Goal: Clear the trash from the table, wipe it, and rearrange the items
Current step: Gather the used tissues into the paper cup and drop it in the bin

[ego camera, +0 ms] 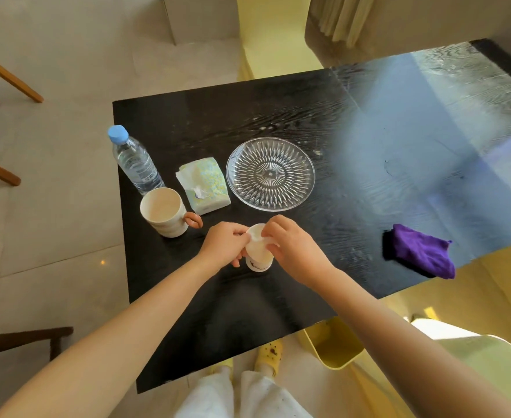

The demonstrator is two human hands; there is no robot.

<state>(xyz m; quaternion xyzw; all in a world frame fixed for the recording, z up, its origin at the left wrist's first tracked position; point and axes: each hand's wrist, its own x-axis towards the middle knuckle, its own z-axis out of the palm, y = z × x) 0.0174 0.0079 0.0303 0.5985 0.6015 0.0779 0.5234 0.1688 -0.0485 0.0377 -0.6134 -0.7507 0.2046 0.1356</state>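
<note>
A home dining or living area is indicated. A dark wood-grain table (pixel 248 116) is set on a pale tiled floor (pixel 52 206), with wooden chair legs (pixel 10 76) seen at the left and curtains (pixel 341 16) at the top. Household items are laid out on the table: a water bottle (pixel 135 161), a mug (pixel 165 212), a tissue pack (pixel 204 185) and a glass plate (pixel 270 174). A yellow bin (pixel 335 348) is placed beside the table.

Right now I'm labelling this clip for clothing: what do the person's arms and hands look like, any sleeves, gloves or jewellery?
Both arms are bare from the frame edge to the wrist, no sleeves in view. The left hand and right hand wear no gloves; no rings, watch or bracelets are visible.
</note>
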